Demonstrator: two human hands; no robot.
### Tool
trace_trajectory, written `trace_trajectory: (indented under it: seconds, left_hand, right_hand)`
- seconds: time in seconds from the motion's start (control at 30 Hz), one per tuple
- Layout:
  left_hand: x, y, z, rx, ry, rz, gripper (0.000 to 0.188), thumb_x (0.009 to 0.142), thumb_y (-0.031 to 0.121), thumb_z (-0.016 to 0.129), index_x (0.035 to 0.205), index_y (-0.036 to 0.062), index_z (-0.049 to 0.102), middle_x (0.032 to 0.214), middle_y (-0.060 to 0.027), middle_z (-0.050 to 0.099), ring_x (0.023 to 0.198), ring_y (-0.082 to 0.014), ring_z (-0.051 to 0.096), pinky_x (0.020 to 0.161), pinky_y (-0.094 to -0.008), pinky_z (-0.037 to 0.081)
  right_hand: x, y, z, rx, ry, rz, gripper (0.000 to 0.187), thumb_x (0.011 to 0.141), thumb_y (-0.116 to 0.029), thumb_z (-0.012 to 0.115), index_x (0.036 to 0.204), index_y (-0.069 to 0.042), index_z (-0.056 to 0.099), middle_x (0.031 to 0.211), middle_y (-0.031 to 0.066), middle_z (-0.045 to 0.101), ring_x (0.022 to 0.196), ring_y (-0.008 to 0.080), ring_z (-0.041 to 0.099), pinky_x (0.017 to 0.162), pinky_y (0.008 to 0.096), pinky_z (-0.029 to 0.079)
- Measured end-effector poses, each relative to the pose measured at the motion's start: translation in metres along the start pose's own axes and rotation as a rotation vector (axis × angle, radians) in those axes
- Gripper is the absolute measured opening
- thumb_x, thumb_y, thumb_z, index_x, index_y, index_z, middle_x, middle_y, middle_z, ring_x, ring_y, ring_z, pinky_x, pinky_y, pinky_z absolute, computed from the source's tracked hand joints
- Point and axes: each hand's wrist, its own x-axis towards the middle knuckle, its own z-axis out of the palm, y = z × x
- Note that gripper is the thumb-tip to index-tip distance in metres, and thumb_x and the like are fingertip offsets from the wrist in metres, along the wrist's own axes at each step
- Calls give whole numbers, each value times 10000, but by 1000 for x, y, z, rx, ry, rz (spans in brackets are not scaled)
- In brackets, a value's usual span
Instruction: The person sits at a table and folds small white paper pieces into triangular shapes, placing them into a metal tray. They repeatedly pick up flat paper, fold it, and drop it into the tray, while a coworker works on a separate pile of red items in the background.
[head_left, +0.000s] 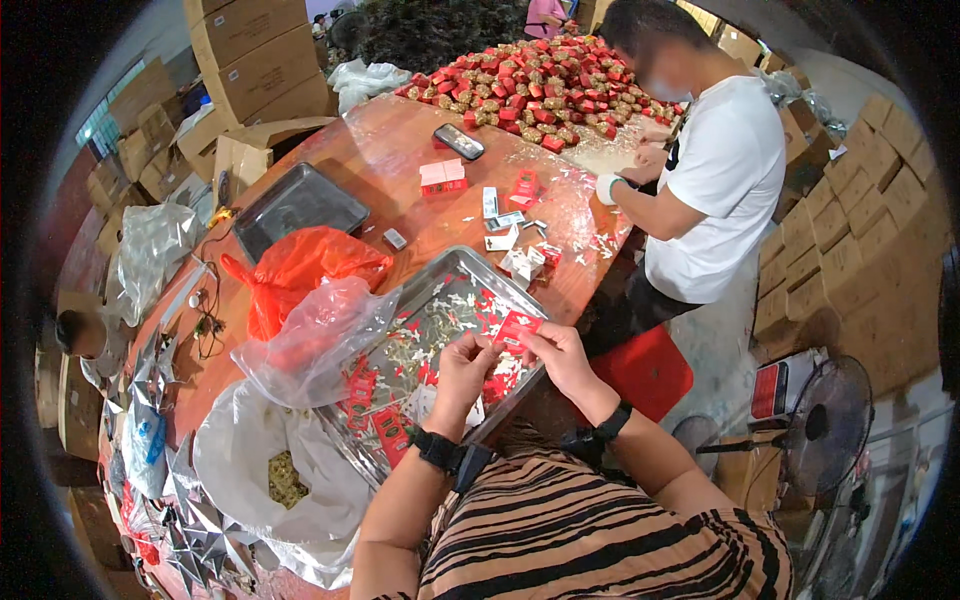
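A small red printed card [517, 328] is held up between my two hands, over the near right part of a metal tray [462, 251]. My right hand [562, 362] pinches its right side between thumb and fingers. The fingers of my left hand [462, 372] are closed at its lower left corner. Beneath them the tray carries scattered white and red paper scraps. Several red printed cards [388, 432] lie at the tray's near left end, beside my left wrist.
Left of the tray are a red plastic bag [300, 275], a clear bag [318, 345] and a white sack [235, 450]. A dark tray [300, 212], a phone [458, 141] and small boxes [443, 178] lie farther back. Another person [715, 190] works by a red-and-gold pile [530, 95]. A fan [828, 425] stands right.
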Motion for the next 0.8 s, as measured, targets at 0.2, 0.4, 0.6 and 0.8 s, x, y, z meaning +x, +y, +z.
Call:
trace_trajectory:
  seconds: [0.2, 0.4, 0.6, 0.8]
  left_hand:
    - [2, -10, 8, 96, 105, 107, 89, 793, 56, 610, 710, 31, 588, 589, 27, 529, 503, -33, 428, 446, -199, 310]
    - [16, -29, 2, 260, 25, -232, 219, 822, 124, 605, 989, -18, 613, 744, -46, 620, 582, -75, 555, 461, -205, 390]
    - [12, -27, -13, 87, 150, -167, 393, 854, 163, 556, 1197, -9, 477, 1050, -107, 583, 691, -129, 606, 490, -205, 429]
    - [-21, -20, -57, 70, 403, -248, 253, 844, 146, 556, 1047, -5, 556, 879, -59, 620, 686, -123, 599, 512, -211, 417]
  right_hand:
    - [4, 26, -7, -116, -80, 37, 72, 783, -31, 605, 817, 22, 641, 650, 18, 604, 543, 68, 533, 484, 218, 412]
    - [19, 40, -28, -107, -72, 123, 140, 793, -120, 656, 825, 16, 643, 624, 16, 586, 520, 58, 519, 466, 210, 404]
    - [89, 77, -120, -106, 226, 258, 83, 724, -58, 646, 774, 7, 650, 612, 34, 593, 479, 91, 521, 426, 216, 381]
    - [159, 127, -189, 160, 227, 480, 113, 727, -119, 675, 783, -58, 598, 607, 31, 577, 475, 123, 530, 414, 240, 408]
